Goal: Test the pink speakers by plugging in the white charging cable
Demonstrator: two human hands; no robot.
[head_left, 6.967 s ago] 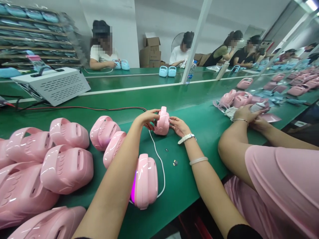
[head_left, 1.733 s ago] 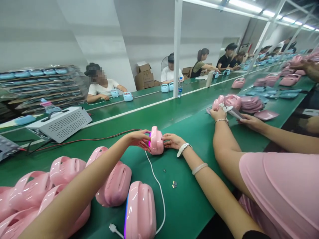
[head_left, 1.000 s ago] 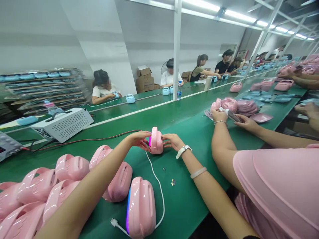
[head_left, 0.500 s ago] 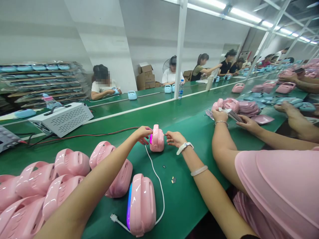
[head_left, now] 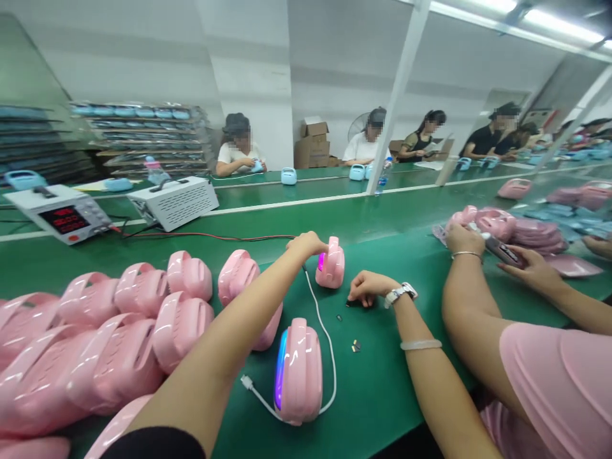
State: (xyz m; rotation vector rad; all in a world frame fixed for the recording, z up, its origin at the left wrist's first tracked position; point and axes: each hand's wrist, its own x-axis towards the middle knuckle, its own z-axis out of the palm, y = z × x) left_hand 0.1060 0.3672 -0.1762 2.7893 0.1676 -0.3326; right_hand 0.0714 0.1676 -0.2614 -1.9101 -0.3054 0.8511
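Left hand (head_left: 308, 244), wrist arched, touches the pink device (head_left: 333, 273) (how tightly its fingers close, can't tell)! Right hand (head_left: 373, 287) low at the table (head_left: 387, 382), fingers pinching a small dark piece (head_left: 349, 304).

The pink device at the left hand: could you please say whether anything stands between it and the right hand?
Nothing visible does; only green tabletop shows between the right hand and pink device. The white cable runs outside that gap, and the small cards lie nearer the camera.
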